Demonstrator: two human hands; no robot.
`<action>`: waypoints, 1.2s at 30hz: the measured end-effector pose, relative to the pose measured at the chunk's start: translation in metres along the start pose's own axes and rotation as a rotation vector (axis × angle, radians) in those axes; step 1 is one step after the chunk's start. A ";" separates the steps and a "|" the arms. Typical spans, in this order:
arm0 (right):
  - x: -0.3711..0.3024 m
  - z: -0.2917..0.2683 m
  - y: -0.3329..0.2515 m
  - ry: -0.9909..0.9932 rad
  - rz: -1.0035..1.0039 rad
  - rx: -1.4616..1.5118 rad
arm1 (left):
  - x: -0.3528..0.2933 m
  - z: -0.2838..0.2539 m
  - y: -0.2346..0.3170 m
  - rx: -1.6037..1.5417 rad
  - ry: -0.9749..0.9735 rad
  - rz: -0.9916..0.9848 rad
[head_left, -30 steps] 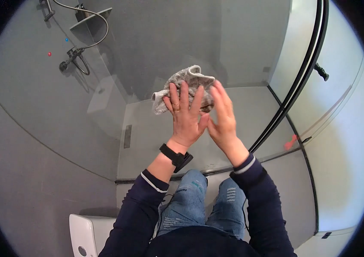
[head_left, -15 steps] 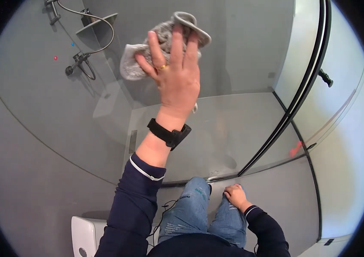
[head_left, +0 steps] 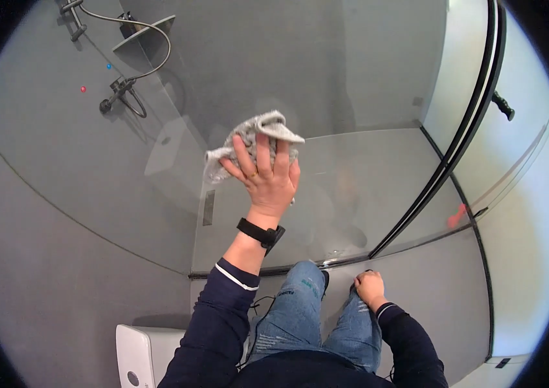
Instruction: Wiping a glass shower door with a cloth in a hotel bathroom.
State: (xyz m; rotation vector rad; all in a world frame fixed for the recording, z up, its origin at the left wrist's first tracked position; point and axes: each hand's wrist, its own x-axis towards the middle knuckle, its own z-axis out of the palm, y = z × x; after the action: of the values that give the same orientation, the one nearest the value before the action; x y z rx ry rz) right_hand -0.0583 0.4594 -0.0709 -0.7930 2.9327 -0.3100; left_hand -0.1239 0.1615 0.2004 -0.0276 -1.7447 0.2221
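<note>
Pressed under the spread fingers of my left hand is a crumpled grey cleaning cloth. It lies against the clear glass shower panel, and its folded edge sticks up past my fingertips. A gold-coloured ring and a black wrist strap show on that hand and arm. My right hand rests on my right knee with nothing in it, its fingers draped over the jeans.
Behind the glass are a hand shower hose, a mixer tap and a corner shelf. A black-framed door edge curves down on the right, with a dark handle beyond. A white toilet stands at lower left.
My left hand has slid down the glass with the cloth, closer to me. My right hand stays on the knee. The whole view has shifted slightly.
</note>
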 end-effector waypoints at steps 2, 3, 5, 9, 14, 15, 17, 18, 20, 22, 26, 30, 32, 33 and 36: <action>0.002 0.001 -0.002 -0.007 0.014 0.009 | -0.021 0.000 -0.004 0.001 -0.026 0.000; 0.002 0.002 -0.003 -0.010 0.014 0.010 | -0.032 0.001 -0.005 0.005 -0.046 0.001; 0.001 0.002 -0.003 0.009 0.014 0.004 | -0.046 0.000 -0.004 0.006 -0.080 -0.002; 0.000 0.002 -0.003 0.024 0.016 0.018 | -0.074 -0.002 -0.004 0.007 -0.137 -0.015; 0.000 0.005 -0.001 0.018 0.026 0.013 | -0.122 -0.005 -0.009 0.013 -0.201 -0.039; 0.000 0.006 -0.001 0.018 0.024 0.017 | -0.132 -0.006 -0.011 0.018 -0.236 -0.047; 0.000 0.006 0.000 0.017 0.029 0.005 | -0.157 -0.009 -0.014 0.045 -0.292 -0.067; 0.000 0.005 -0.001 0.018 0.028 0.005 | -0.169 -0.010 -0.017 0.046 -0.291 -0.066; 0.000 0.004 -0.001 0.030 0.035 0.021 | -0.189 -0.014 -0.020 0.064 -0.351 -0.080; 0.000 0.002 -0.001 0.018 0.042 0.015 | -0.199 -0.017 -0.021 0.068 -0.358 -0.079; 0.001 0.005 0.000 0.007 0.051 0.002 | -0.197 -0.019 -0.017 0.035 -0.414 -0.151; 0.000 0.006 0.001 -0.006 0.044 -0.004 | -0.179 -0.020 -0.008 -0.004 -0.370 -0.255; 0.001 0.005 0.000 0.008 0.053 0.019 | -0.158 -0.023 -0.009 0.018 -0.319 -0.257; 0.001 0.005 0.000 0.006 0.049 0.018 | -0.148 -0.023 -0.010 0.033 -0.269 -0.258; 0.000 0.003 0.001 -0.003 0.054 0.008 | -0.109 -0.024 -0.014 0.044 -0.219 -0.281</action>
State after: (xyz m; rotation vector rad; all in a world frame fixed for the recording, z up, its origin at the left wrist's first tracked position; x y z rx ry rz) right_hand -0.0584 0.4599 -0.0743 -0.7115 2.9420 -0.3154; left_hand -0.0788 0.1351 0.1008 0.2823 -1.9365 0.0580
